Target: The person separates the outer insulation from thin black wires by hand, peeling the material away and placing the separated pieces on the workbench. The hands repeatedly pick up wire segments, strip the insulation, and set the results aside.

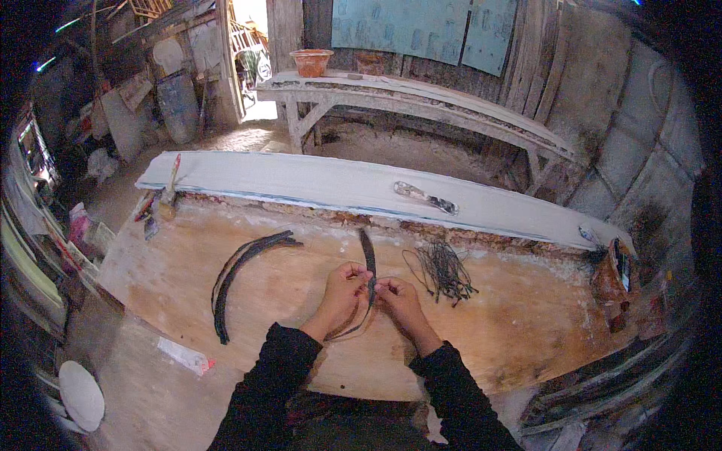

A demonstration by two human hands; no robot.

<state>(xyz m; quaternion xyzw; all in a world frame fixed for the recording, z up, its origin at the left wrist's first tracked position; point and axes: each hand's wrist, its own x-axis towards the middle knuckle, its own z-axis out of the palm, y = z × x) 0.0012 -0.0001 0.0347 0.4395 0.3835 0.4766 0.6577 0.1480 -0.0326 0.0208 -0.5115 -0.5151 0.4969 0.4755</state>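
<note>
Over the wooden worktop, my left hand [343, 296] and my right hand [404, 304] meet in front of me, fingertips pinched on a narrow black strip [366, 246]. Its upper end points away from me, and a thin tail curves down beneath my left hand. What exactly lies between the fingertips is too small to make out. To the left rests a curved bundle of similar black strips [238, 272]. A tangled pile of thin black cords [442, 272] with small knobs at their ends lies right of my right hand.
A long white board [301, 179] borders the worktop's far side, with a dark-and-white speckled tool [426, 197] on it. A brush [171, 192] leans at the far left. A brown pot [611, 279] stands at the right end. Behind is a bench [421, 98] with a clay-coloured pot [311, 63].
</note>
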